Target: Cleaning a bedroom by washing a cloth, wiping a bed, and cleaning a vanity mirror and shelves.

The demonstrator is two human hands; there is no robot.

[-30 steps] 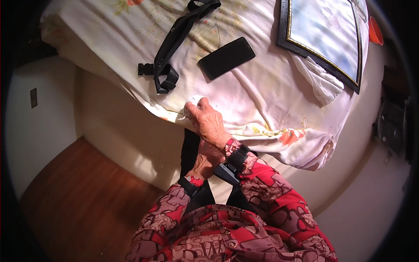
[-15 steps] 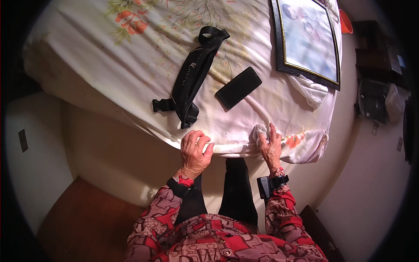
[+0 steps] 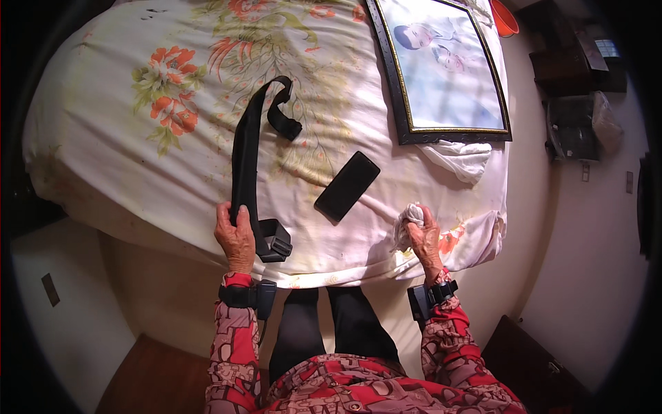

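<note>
My left hand [image 3: 236, 238] is closed on the lower end of a black waist bag [image 3: 245, 152], thumb on top. The bag lies lengthwise on the bed, its strap curling over at the far end and a buckled loop [image 3: 279, 245] beside my hand. In my right hand [image 3: 427, 243] is a crumpled white cloth [image 3: 412, 215], bunched in closed fingers just above the bed's near edge. Between the hands, a little farther off, a black smartphone [image 3: 347, 186] rests face up on the flowered bedsheet [image 3: 103, 131].
A large framed picture [image 3: 448, 76] in a dark and gold frame lies at the far right of the bed. Another white cloth [image 3: 460, 160] pokes out under its near edge. Past it are a red bucket [image 3: 505, 19] and dark furniture [image 3: 572, 69] along the wall.
My left hand has let go of the sheet's edge and taken hold of the waist bag, which now lies turned and farther left. The right hand has lifted the white cloth slightly.
</note>
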